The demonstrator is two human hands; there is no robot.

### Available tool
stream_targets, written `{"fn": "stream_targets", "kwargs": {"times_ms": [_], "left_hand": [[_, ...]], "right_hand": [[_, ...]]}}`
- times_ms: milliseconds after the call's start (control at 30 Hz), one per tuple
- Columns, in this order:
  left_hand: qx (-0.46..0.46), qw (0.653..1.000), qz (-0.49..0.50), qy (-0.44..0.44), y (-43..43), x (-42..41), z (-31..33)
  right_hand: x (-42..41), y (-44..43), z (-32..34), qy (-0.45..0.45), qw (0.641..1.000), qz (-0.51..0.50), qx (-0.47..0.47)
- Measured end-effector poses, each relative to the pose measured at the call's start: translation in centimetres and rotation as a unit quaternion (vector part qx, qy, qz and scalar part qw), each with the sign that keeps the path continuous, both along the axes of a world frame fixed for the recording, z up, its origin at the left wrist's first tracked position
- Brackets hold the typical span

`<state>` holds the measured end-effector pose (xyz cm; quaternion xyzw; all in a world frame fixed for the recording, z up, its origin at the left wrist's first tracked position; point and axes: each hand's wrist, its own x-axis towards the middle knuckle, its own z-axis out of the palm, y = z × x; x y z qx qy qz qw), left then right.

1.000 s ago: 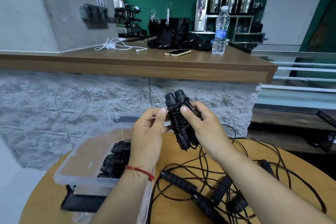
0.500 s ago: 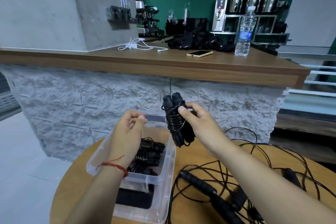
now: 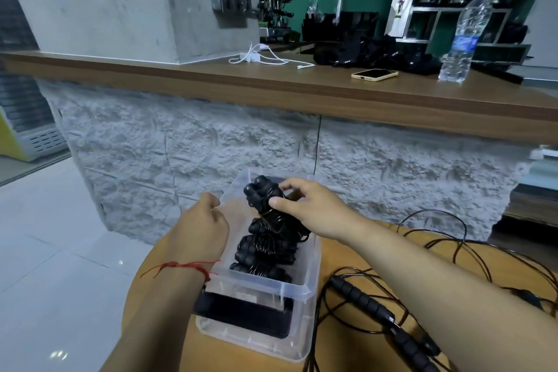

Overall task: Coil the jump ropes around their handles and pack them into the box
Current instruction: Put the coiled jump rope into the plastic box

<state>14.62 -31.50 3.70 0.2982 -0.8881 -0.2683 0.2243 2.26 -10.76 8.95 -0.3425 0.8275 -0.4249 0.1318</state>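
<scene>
A long wooden counter [image 3: 271, 90] on a rough stone front [image 3: 211, 154] is seen across the back. Below it, a round wooden table [image 3: 341, 257] is set. A clear plastic box [image 3: 305, 320] is placed on the table's left part, and something flat and black is seen through its near end. To the right of the box, loose jump ropes [image 3: 359, 299] are spread in a tangle over the table, their black handles and thin cords overlapping.

The right hand [image 3: 314, 208] is held over the far half of the box. A coiled jump rope [image 3: 262, 193] is gripped in it, with thumb and fingers curled round the cord-wound handles; the bundle is tilted, its handle ends pointed up and left, just above the ropes already packed. The left hand [image 3: 202, 229] is held beside the box's left wall with fingers curled inward; nothing is seen in them, and contact with the rim cannot be told.

Inside the box, several coiled ropes [image 3: 265, 248] are laid side by side in a row.

On the counter, a water bottle [image 3: 462, 39], a phone [image 3: 374, 74] and a white cable [image 3: 259, 57] are seen. A red thread [image 3: 184, 266] is worn on the left wrist.
</scene>
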Motion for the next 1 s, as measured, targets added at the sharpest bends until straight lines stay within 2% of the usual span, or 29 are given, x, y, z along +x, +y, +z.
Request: {"fn": "stream_targets", "kwargs": {"times_ms": [67, 233, 400, 500, 567, 733, 800, 900, 1000], "left_hand": [[0.015, 1.0, -0.01, -0.007, 0.1, 0.2, 0.0], [0.052, 0.998, -0.009, 0.042, 0.4, 0.3, -0.1], [0.083, 0.993, 0.02, 0.081, 0.6, 0.2, -0.3], [0.073, 0.994, 0.022, 0.084, 0.9, 0.3, -0.2], [0.066, 0.994, 0.022, 0.08, 0.9, 0.4, -0.1], [0.058, 0.995, 0.016, 0.073, 0.9, 0.7, 0.2], [0.054, 0.996, 0.016, 0.075, 1.0, 0.8, 0.3], [0.05, 0.996, 0.012, 0.072, 1.3, 0.9, 0.4], [0.049, 0.997, 0.004, 0.064, 1.4, 1.0, 0.5]], "right_hand": [[0.0, -0.4, -0.5, 0.011, 0.999, 0.008, 0.038], [0.4, -2.6, -1.5, 0.036, 0.986, 0.073, 0.143], [2.2, -6.7, -4.2, 0.066, 0.938, 0.155, 0.304], [2.9, -8.6, -5.3, 0.085, 0.905, 0.21, 0.36], [2.6, -9.1, -6.0, 0.052, 0.897, 0.225, 0.377], [2.8, -8.0, -7.0, -0.157, 0.872, 0.204, 0.417], [2.8, -7.8, -6.8, -0.19, 0.859, 0.211, 0.427], [2.5, -7.8, -6.9, -0.176, 0.857, 0.21, 0.437], [2.5, -7.9, -6.8, -0.068, 0.82, 0.236, 0.517]]}}
